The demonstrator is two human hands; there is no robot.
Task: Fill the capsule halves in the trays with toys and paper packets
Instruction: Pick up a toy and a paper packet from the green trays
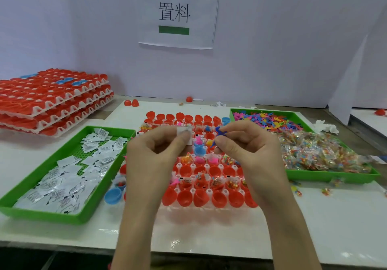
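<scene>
At far left, a stack of white plastic trays loaded with red capsule halves (pixel 52 100) stands near the wall. Beside it we see a green plastic bin (pixel 41 216) heaped with loose white paper packets (pixel 62 182).

The left hand (pixel 155 154) hangs over the working tray. Its thumb and forefinger pinch one white paper packet (pixel 185 133), and the other fingers are curled into the palm. The packet faces us flat, its long axis roughly upright.

Below both hands lies the white plastic grid tray (pixel 193 166) of red capsule halves (pixel 185 197). Several rows hold toys and packets. The nearest row and one middle row look empty.

The right hand (pixel 247 150) pinches a small blue plastic toy figure (pixel 219 132) between thumb and forefinger, its remaining fingers curled. The toy's long axis stands near upright, leaning slightly, with the splayed end uppermost.

At right, a second green plastic bin (pixel 326 176) holds mixed coloured toys (pixel 272 121) and clear bags of beads (pixel 318 152).

We judge this as mid-filling, with both pieces picked and not yet placed. The next move calls for lowering each over an empty half and letting go. The toy should go in narrow end down so that it seats inside the cup.
</scene>
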